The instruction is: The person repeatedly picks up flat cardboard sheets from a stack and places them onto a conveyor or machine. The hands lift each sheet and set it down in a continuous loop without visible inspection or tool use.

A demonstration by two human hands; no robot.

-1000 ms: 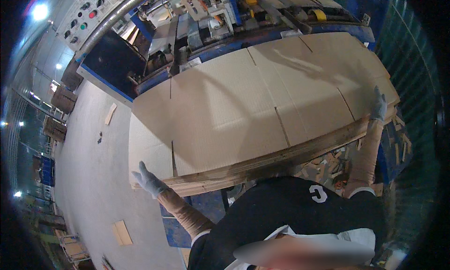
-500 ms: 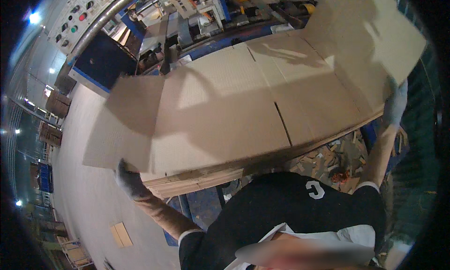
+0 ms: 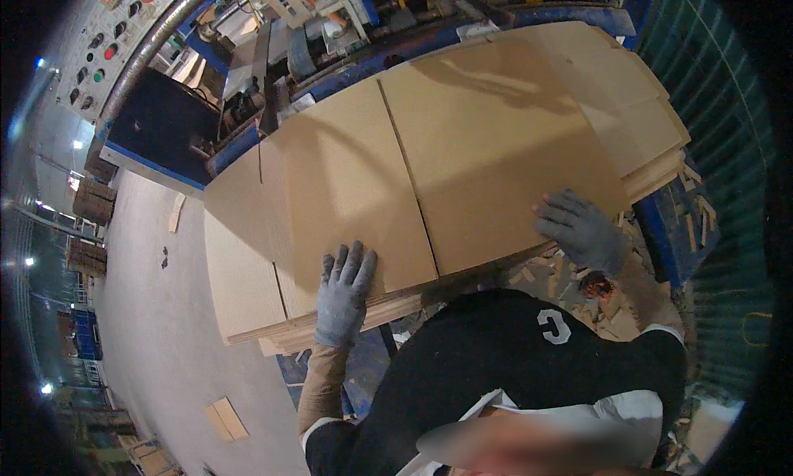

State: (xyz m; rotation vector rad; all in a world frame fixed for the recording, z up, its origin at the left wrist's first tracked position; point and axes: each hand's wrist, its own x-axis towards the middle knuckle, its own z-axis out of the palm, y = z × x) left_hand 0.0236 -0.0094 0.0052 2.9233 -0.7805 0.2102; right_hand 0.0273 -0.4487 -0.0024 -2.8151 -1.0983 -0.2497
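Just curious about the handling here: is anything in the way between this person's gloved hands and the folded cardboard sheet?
Nothing visible: the left gloved hand and right gloved hand appear to rest on the folded cardboard sheet, near its closest edge.

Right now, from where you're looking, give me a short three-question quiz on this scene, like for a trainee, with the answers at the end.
1. True or false: the left hand and the right hand both wear grey gloves.
2. Multiple choice: the left hand lies over A) the control panel, B) the folded cardboard, C) the floor.
3. Fill in: the heap of loose scraps lies nearer the ____ hand.

Key: 1 true; 2 B; 3 right.
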